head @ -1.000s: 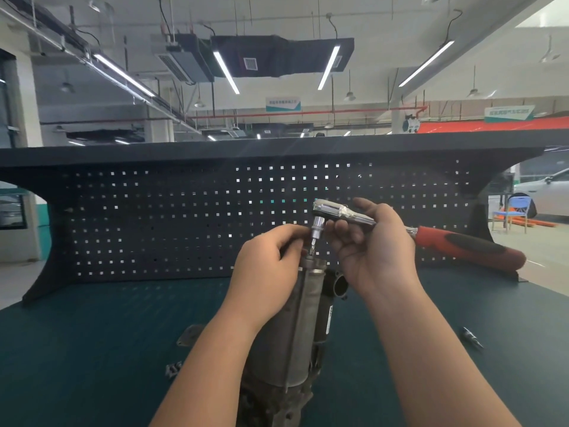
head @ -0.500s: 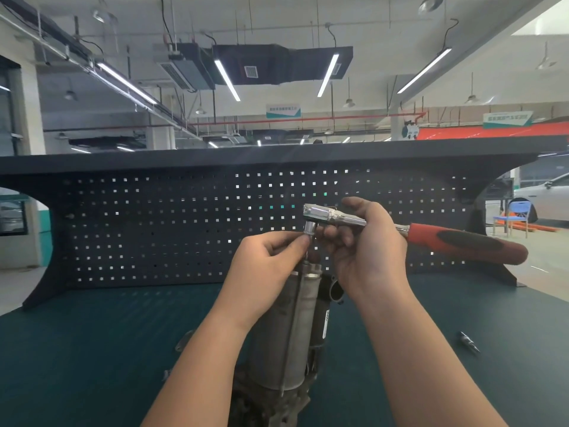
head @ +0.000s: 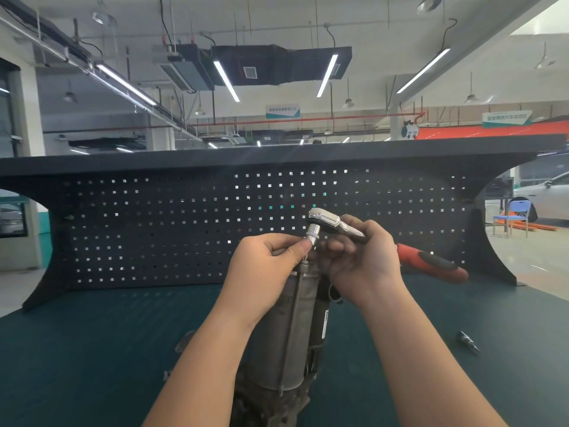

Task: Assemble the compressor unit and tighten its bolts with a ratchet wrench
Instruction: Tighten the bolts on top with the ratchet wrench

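Bit seating on ratchet wrench [head: 335, 224] over compressor unit [head: 295, 322].

Right hand [head: 361, 263] is curling round the wrench shank just behind the head, red handle projecting away to its outer side; left hand [head: 264, 266] is pinching the socket bit [head: 313, 236] under the head with thumb and fingertips. The compressor unit is standing upright on the green bench mat [head: 92, 349], directly below both grips. Judged risk: an incompletely latched bit is liable to drop or cam out of the bolt; the unsupported unit may tip under side load. A spare bit [head: 468, 342] is lying well outboard of the right grip.
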Demonstrator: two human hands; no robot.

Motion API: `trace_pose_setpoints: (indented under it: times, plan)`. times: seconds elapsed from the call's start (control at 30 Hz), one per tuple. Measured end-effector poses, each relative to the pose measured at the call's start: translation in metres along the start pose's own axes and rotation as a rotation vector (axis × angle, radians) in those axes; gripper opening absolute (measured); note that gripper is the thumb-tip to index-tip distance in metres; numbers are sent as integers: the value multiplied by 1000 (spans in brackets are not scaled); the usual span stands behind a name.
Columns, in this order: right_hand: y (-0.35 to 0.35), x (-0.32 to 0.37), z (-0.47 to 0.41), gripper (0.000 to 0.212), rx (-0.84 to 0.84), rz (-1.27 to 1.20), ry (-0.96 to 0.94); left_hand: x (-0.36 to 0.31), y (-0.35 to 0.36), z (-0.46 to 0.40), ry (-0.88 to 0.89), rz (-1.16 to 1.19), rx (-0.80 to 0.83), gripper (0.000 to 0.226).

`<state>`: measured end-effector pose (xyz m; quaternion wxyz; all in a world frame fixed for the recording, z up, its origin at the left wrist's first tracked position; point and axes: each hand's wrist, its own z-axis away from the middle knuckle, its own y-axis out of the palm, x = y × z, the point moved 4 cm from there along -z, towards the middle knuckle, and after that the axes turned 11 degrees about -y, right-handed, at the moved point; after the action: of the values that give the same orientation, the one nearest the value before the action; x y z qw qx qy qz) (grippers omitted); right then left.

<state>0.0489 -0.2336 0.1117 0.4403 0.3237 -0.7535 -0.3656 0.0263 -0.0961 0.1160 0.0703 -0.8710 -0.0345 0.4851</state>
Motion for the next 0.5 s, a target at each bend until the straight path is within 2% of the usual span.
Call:
trace_pose_setpoints:
  times: [0.17,0.27,0.37,0.5]
  plan:
    - [2,-4,-1,18,80,-54,39,-1,0,0,-25,78,36,13]
    - [4,-1,0,19,98,-1,3,-1,-1,0,-27,86,35,13]
    - [7,12,1,30,106,235,-166,0,-2,0,-28,41,19,11]
    - [23,30,14,27,211,598,-513,1,-5,0,-37,13,49,15]
